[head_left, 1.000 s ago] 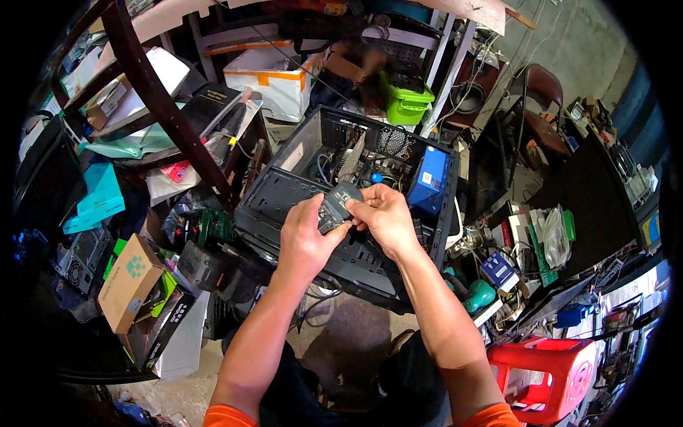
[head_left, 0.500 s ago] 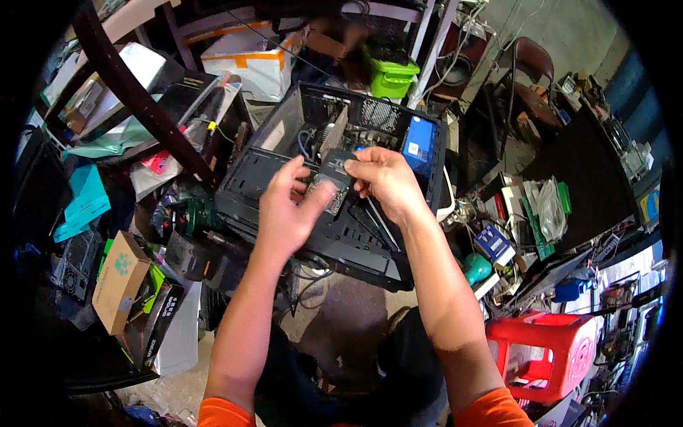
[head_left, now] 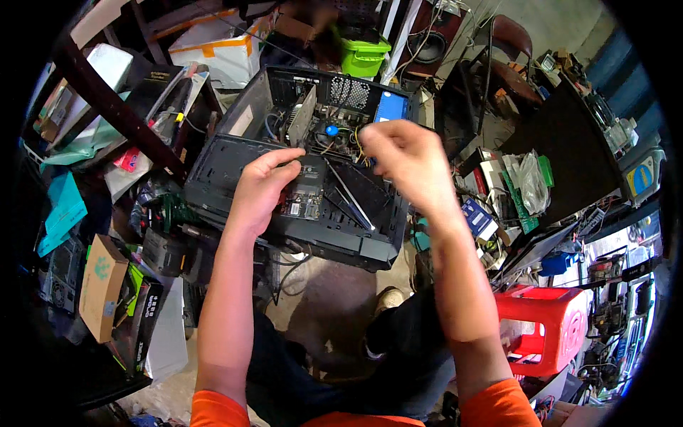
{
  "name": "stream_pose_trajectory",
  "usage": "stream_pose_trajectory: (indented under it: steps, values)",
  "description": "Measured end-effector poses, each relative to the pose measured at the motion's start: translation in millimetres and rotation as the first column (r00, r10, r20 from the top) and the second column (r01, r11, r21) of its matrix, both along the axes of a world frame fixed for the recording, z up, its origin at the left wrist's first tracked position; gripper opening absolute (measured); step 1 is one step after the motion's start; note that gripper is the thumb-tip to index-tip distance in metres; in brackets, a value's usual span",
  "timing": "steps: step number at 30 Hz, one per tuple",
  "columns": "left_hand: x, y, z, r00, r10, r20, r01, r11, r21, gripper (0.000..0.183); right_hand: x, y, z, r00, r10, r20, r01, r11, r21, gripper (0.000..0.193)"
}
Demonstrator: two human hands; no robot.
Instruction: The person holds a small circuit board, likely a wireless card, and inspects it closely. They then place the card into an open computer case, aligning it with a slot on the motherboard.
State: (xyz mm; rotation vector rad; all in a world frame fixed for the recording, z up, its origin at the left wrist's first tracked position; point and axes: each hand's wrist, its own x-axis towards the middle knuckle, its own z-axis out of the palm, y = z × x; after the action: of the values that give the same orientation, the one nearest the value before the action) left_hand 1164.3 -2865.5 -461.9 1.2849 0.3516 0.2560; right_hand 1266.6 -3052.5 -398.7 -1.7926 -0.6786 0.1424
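My left hand (head_left: 257,191) is closed on the left edge of a small flat black drive (head_left: 310,178). At the drive's near end a bare strip of circuit board shows. Off to the right, my right hand (head_left: 407,160) is raised, its fingers curled together and blurred; anything in them is hidden. Both hands are over an opened black computer case (head_left: 235,162) lying on its side. Inside it are an upright board (head_left: 302,117), wires, a round blue part (head_left: 331,131) and a blue box-shaped part (head_left: 391,107). A thin silver rod (head_left: 350,193) lies on the case, right of the drive.
Brown and black cartons (head_left: 105,288) stand at the left, near a dark slanted post (head_left: 117,114). Behind the case are a white foam box (head_left: 217,57) and a green bin (head_left: 363,57). Electronic clutter and a red plastic stool (head_left: 544,331) are at the right.
My right hand has let go of the drive and moved right, away from it. My left hand keeps hold. The whole view has shifted, and the round blue part now shows.
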Motion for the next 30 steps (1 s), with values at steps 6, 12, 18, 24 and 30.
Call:
stream_pose_trajectory:
  steps: [6,12,18,24,30]
  values:
    - [-5,-6,-5,0.998,-0.034,-0.047,0.044,0.971,0.235,0.029,-65,-79,-55,0.934,-0.317,-0.165,0.338,0.934,0.119,0.02]
    - [2,-8,-14,0.998,-0.055,-0.001,0.054,0.985,0.165,0.029,-132,-104,-153,0.942,-0.323,0.089,0.329,0.839,-0.433,0.028]
    - [-2,-9,-7,1.0,-0.003,-0.012,0.005,0.986,0.165,0.028,-125,-86,-171,0.917,-0.303,0.259,0.39,0.815,-0.429,0.022]
    - [2,-8,-14,0.999,-0.03,0.011,0.028,0.991,0.128,0.028,-124,-82,-172,0.885,-0.355,0.301,0.45,0.817,-0.361,0.022]
    - [2,-7,-17,0.999,-0.037,0.006,0.036,0.992,0.124,0.027,-123,-82,-169,0.91,-0.345,0.232,0.411,0.827,-0.383,0.02]
